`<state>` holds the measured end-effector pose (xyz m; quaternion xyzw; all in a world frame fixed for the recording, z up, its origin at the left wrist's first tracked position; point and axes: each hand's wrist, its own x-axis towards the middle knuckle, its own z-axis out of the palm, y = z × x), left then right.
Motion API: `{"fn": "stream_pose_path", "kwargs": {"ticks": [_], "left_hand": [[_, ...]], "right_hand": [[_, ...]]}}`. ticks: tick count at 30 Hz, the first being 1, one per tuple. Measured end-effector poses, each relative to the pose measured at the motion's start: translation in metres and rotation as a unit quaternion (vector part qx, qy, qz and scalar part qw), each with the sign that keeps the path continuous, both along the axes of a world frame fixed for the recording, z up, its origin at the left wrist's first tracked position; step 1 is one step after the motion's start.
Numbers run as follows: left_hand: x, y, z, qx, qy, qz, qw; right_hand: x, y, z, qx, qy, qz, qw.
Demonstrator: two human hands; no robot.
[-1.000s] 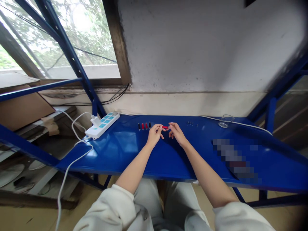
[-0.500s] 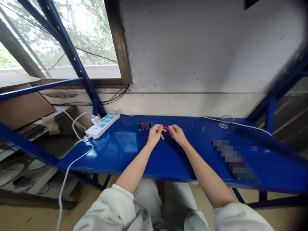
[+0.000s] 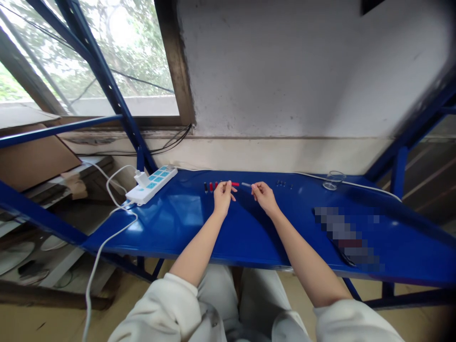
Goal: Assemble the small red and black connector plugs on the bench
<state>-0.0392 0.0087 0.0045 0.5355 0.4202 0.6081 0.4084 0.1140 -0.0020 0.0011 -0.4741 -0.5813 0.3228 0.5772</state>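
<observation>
Red plastic cap (image 3: pixel 235 184) is sitting pinched in the left hand (image 3: pixel 223 194) over the blue worktop (image 3: pixel 185 218); the right hand (image 3: pixel 264 195) is pinching a thin pale piece (image 3: pixel 246 185). Both are looking light, stiff, small and easily fumbled; fingertip pinching mid-length seems safest.

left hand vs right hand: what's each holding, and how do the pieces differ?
The left hand pinches a small red piece; the right hand pinches a thin pale pin. The red piece looks thicker and opaque, the pin slimmer and greyish. The left hand sits beside the row of red and black pieces; the right is apart from it. Both pieces are held apart, just above the blue shelf.
</observation>
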Motion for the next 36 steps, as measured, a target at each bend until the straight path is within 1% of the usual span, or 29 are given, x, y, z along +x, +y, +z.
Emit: {"fn": "stream_pose_path", "kwargs": {"ticks": [2,4,6,8,12,15,21,25,27,30,32,34,36], "left_hand": [[0.0,-0.001,0.0,-0.009,0.004,-0.018,1.0],[0.002,-0.002,0.0,-0.015,0.016,-0.057,0.998],[0.004,-0.004,0.001,-0.019,0.028,-0.096,0.995],[0.005,-0.006,0.0,-0.018,0.034,-0.117,0.992],[0.005,-0.005,-0.003,-0.013,0.034,-0.116,0.993],[0.006,-0.004,-0.004,-0.007,0.036,-0.108,0.993],[0.006,-0.004,-0.004,0.01,0.049,-0.098,0.994],[0.006,-0.006,-0.003,0.016,0.068,-0.105,0.992],[0.006,-0.007,-0.003,0.022,0.079,-0.116,0.99],[0.005,-0.006,-0.003,0.028,0.106,-0.112,0.988],[0.004,-0.006,-0.004,0.035,0.139,-0.08,0.986],[0.003,-0.007,-0.004,0.059,0.195,-0.031,0.978],[0.003,-0.009,-0.005,0.096,0.267,0.012,0.959]], "right_hand": [[0.0,0.0,0.001,-0.002,0.016,-0.021,1.0],[-0.001,0.001,0.001,-0.003,0.018,-0.03,0.999],[-0.003,0.002,-0.001,0.0,0.003,-0.023,1.0],[-0.006,0.001,-0.003,0.0,-0.016,-0.001,1.0],[-0.011,-0.001,-0.005,-0.012,-0.039,0.06,0.997],[-0.011,-0.001,-0.006,-0.012,-0.049,0.089,0.995],[-0.007,0.003,-0.01,0.035,-0.1,0.084,0.991],[-0.008,0.0,-0.008,0.029,-0.085,0.122,0.988],[-0.01,-0.002,-0.006,0.026,-0.1,0.126,0.987],[-0.009,-0.003,-0.005,0.031,-0.138,0.108,0.984],[-0.003,0.001,-0.007,0.035,-0.16,0.07,0.984],[0.007,0.009,-0.01,0.028,-0.172,0.002,0.985],[0.021,0.02,-0.012,0.0,-0.194,-0.08,0.978]]}}
